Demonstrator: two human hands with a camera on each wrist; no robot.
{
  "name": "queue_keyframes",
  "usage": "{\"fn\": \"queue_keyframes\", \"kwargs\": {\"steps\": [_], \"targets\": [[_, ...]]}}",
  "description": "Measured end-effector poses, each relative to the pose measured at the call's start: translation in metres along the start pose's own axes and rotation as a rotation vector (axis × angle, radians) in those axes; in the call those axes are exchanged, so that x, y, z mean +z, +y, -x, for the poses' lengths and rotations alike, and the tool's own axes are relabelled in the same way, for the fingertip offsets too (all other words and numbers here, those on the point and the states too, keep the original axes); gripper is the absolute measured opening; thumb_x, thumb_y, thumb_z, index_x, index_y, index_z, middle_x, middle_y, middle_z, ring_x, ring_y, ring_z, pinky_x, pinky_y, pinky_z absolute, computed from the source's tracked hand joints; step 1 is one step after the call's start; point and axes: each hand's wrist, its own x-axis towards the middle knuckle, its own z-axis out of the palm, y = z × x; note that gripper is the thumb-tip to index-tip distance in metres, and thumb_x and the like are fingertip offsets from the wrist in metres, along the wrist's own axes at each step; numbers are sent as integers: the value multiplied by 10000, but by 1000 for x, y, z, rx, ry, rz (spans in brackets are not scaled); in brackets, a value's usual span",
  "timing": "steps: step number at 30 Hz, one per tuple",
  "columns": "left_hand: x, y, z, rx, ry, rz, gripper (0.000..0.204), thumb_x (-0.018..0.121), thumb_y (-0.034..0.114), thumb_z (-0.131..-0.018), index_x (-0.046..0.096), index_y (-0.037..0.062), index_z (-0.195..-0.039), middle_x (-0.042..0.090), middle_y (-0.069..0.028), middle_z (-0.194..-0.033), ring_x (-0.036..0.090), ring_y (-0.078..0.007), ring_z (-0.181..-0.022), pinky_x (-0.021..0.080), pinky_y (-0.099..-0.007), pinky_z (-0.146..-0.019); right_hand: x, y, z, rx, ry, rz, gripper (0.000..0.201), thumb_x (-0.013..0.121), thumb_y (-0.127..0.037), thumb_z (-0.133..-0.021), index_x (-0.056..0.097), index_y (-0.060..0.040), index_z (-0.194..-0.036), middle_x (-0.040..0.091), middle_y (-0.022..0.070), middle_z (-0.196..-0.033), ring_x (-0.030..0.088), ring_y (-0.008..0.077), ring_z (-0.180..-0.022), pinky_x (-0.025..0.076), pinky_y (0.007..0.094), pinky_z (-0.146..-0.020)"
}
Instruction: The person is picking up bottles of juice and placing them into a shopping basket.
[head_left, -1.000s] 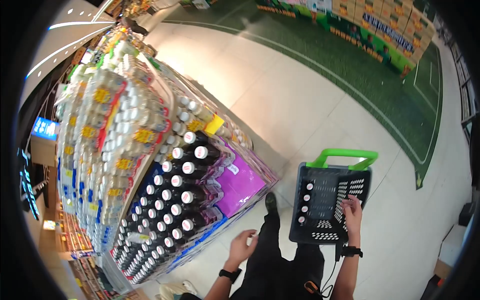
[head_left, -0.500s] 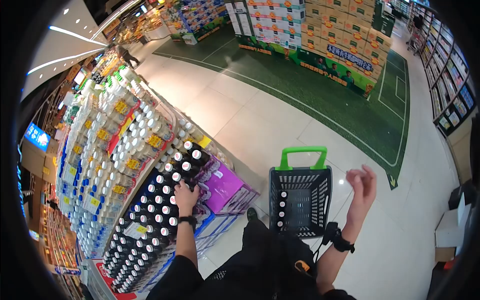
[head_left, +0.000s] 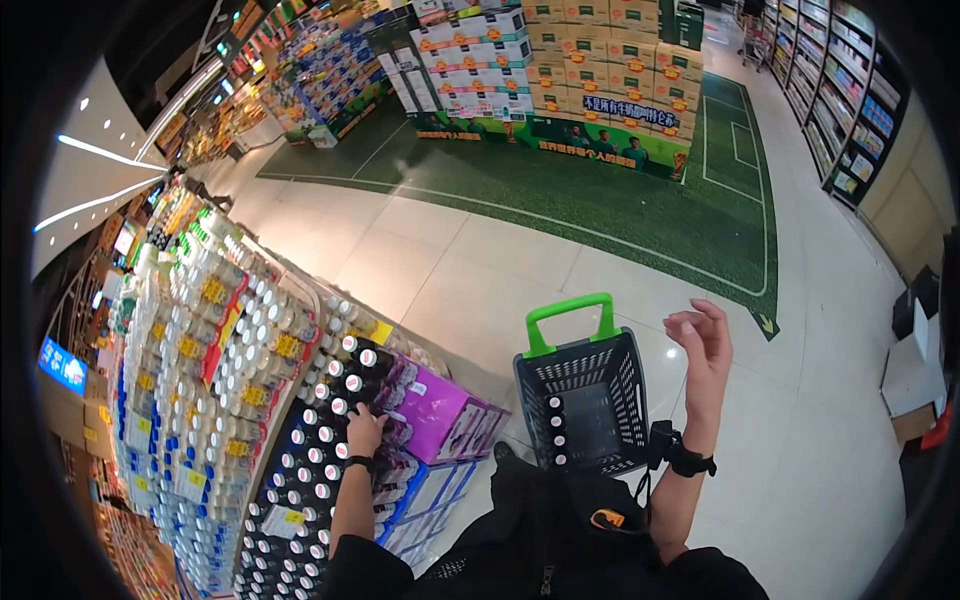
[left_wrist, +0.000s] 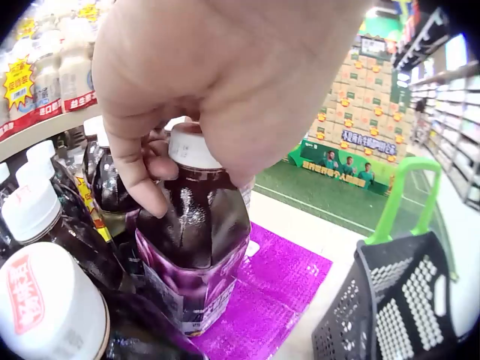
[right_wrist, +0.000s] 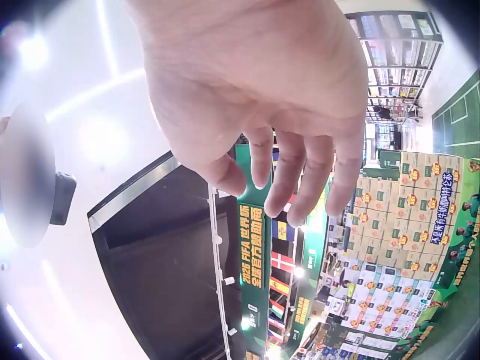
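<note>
My left hand [head_left: 365,432] reaches into the bottle display on the left. In the left wrist view its curled fingers and thumb grip a dark bottle [left_wrist: 196,225] just below its white cap [left_wrist: 191,146]. That bottle has a purple label and stands upright beside a purple sheet [left_wrist: 281,292]. Other dark bottles with white caps [left_wrist: 52,300] crowd next to it. To the right of the shopping basket, my right hand [head_left: 704,345] is raised with loosely bent fingers and nothing in it. Several dark bottles [head_left: 556,420] stand along the left wall inside the grey basket [head_left: 625,385].
The basket's green handle [head_left: 570,318] stands up at its far side. Behind the dark bottles rise stacked packs of pale bottles [head_left: 210,340]. A green mat [head_left: 560,200] with stacked cartons [head_left: 610,60] lies farther ahead. White boxes [head_left: 915,365] sit at the far right.
My left hand has gone from beside my leg to a bottle in the display. My right hand has left the basket and moved up to its right. The head view has tilted upward.
</note>
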Motion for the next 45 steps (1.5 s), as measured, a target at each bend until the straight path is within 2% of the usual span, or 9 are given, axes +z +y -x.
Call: {"fn": "queue_keyframes", "kwargs": {"steps": [7,16,19,24,30,36,42,44,45], "targets": [[-36,57,17,217,29,-125,364,556,387,-943,471,57,-1073,686,-225,-884,676,-439,-798,538,-543,-686,17,18,4,73,-105,65,324,609,-69,-948,541,-28,-1262,683,85,-1020,661,171,-958,530,321,-877],[-217,217,89,768,182,354,180,626,161,-888,505,29,-869,584,-186,-690,603,-402,-635,454,-450,-563,84,31,49,-196,-915,364,863,831,-319,-716,426,-58,-1432,538,185,-1362,519,365,-1257,409,418,-1071],[-257,259,112,860,187,544,168,621,139,-873,516,11,-843,554,-162,-661,570,-348,-584,426,-397,-545,90,16,54,-350,-837,381,973,846,-365,-666,381,-50,-1460,562,213,-1289,545,378,-1207,448,414,-1032],[-298,320,133,1015,183,626,167,631,148,-861,544,6,-866,529,-119,-645,544,-249,-555,412,-344,-541,62,-24,42,-184,-794,404,1052,890,-381,-583,382,-50,-1443,580,192,-1233,604,355,-1116,504,400,-941],[-267,363,138,1143,12,1056,704,620,578,-891,519,-6,-1272,610,-127,-1002,583,-215,-927,456,-340,-838,28,-14,51,-37,-371,-101,1146,954,-296,-572,308,-24,-1480,541,149,-1329,547,243,-1235,418,365,-1064],[-178,344,174,877,-656,1377,1089,829,570,-722,295,-13,-1469,504,-137,-1362,491,-239,-1282,373,-393,-1085,7,-2,51,104,-196,-697,836,683,-417,-921,245,-17,-1510,472,99,-1421,484,178,-1281,386,348,-1086],[-128,332,190,862,-614,1356,1242,940,536,-560,291,-34,-1452,550,-108,-1311,565,-192,-1180,459,-353,-1006,7,-19,52,135,-166,-899,756,528,-414,-1012,160,-37,-1554,402,119,-1494,458,205,-1324,361,361,-1110],[-117,316,193,587,-755,1424,1204,934,569,-537,366,-47,-1402,591,-92,-1241,582,-195,-1147,476,-368,-986,12,-26,52,153,-144,-955,768,522,-397,-1013,125,-43,-1566,367,130,-1524,441,215,-1346,344,366,-1124],[-105,309,194,325,-798,1563,949,852,513,-672,433,13,-1361,623,-67,-1112,617,-172,-984,511,-335,-879,15,-35,50,93,-106,-870,778,510,-435,-1002,155,-19,-1556,369,151,-1526,427,237,-1368,329,385,-1142]]}}
